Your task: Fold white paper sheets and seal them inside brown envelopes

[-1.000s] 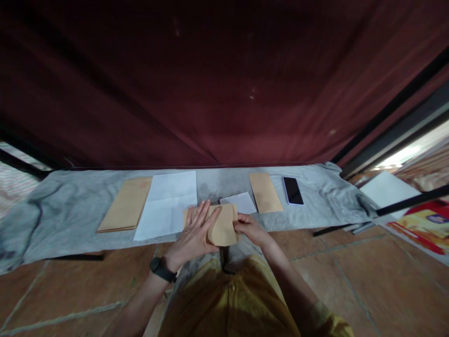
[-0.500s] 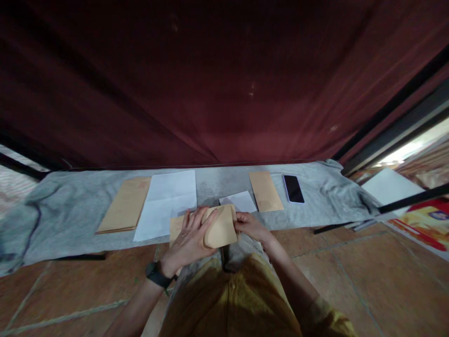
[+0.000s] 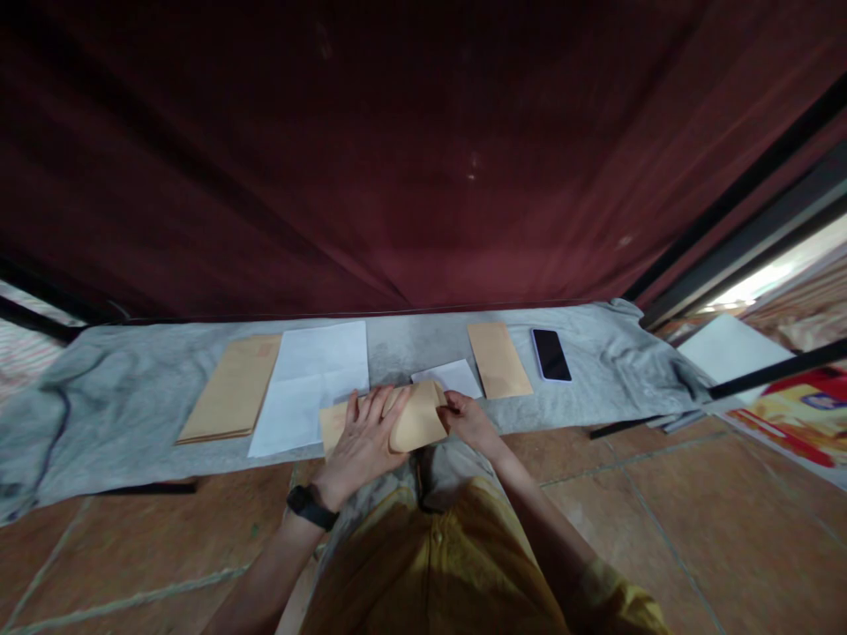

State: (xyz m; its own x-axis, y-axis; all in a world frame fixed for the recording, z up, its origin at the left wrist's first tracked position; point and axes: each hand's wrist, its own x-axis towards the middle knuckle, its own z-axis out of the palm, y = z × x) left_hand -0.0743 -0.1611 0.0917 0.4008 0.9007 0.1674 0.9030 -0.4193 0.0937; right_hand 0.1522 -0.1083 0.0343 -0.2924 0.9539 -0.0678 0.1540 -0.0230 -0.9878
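A tan paper envelope lies at the front edge of the cloth, its right part folded up in a curve. Across its left part rests my left hand, fingers stretched and a little apart, thumb against the curved paper. My right hand pinches the right end of the envelope between thumb and fingers. Just behind the envelope is a small folded white paper, partly covered by it. A large creased white sheet lies left of my hands, and a flat tan envelope to the right.
Stacked tan envelopes lie at the left on the grey cloth. A phone lies on the right. A dark red curtain hangs behind. Black bars and a colourful package are at the far right.
The curved part of the envelope has come down lower and flatter. My left hand has shifted slightly right, with the fingers still over the paper; my right hand keeps its pinch.
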